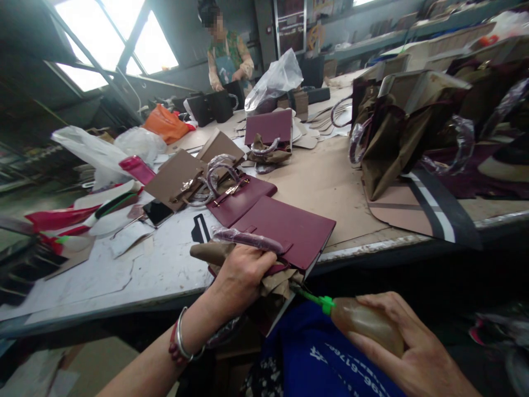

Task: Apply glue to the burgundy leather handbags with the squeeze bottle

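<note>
Closest in, the right hand (413,347) is wrapped around one soft, amber squeeze bottle (367,325). Its green nozzle (320,302) points up and left, with the tip just beside the left hand. Under the right hand lies blue cloth (314,353) with white print.

The left hand (242,273), with bangles (179,342) at the wrist, is clenched on the near end of a burgundy bag (289,229). That bag lies flat, overhanging the tabletop (330,182) edge. Brown paper stuffing (210,252) sticks out to the left of the hand, and a film-wrapped handle (248,240) lies just above the knuckles.

I count three burgundy bags. One is the held bag, a second (239,198) lies just beyond the left hand, and a third (268,127) stands upright far beyond it. Two tan bags (176,179) lie beyond and to the left of the left hand, with one dark phone (157,212) beside them. Well beyond the right hand stands a cluster of olive-brown bags (392,138), too crowded to count.

Worn brown card covers the tabletop, and the near left part is white and scuffed. At its far end a co-worker (227,55) stands behind black bags (210,107), an orange bag (165,124) and a clear plastic sack (276,77). Slanted windows (119,38) light the workshop from the upper left.
</note>
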Available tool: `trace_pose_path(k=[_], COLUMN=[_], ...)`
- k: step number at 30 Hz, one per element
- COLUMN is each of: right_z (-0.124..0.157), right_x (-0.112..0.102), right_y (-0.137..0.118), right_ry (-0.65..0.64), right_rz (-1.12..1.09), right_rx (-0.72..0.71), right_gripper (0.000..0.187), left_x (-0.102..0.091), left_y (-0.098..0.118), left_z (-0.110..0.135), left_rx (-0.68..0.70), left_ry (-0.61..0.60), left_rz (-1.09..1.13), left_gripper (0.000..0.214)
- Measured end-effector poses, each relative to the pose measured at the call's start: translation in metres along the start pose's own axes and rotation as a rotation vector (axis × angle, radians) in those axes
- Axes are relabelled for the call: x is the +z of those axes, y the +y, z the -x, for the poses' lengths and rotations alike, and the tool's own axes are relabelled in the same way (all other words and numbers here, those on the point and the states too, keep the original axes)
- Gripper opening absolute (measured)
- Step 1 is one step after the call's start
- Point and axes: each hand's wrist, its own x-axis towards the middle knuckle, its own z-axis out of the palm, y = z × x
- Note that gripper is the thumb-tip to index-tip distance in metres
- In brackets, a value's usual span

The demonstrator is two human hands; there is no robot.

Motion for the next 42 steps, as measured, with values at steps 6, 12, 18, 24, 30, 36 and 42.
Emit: trace_pose_path(k=[6,12,18,24,30,36,42], right_z=[-0.025,-0.007,0.007,0.019,0.03,0.032,0.025], right_x=[-0.003,0.001,0.004,0.007,0.009,0.003,-0.004], right_y=[0.019,0.014,-0.003,-0.016,-0.028,-0.032,-0.036], right_ry=[0.053,-0.076,-0.17,-0.24,-0.341,-0.37,-0.379], right_rz=[0.137,0.098,0.054,-0.008,-0.024,-0.05,-0.057], right_rx=[-0.094,-0.059,-0.035,-0.078,-0.106,-0.039,0.001], right_gripper=[0.034,0.031,0.028,0.022,0.019,0.017,0.017], left_x=[-0.002,0.0,0.0,0.002,0.005,0.007,0.008], left_y=[0.001,0.0,0.0,-0.001,-0.002,-0.004,-0.006], left_z=[0.0,-0.002,-0.003,-0.002,0.0,-0.001,0.0], left_rx=[0.002,0.018,0.011,0.016,0.022,0.038,0.038], left_ry=[0.009,-0.008,-0.047,-0.05,-0.074,-0.094,-0.097], left_rz=[0.015,0.005,-0.013,-0.011,-0.004,0.001,0.008], left_gripper=[0.021,0.019,0.016,0.017,0.016,0.013,0.013])
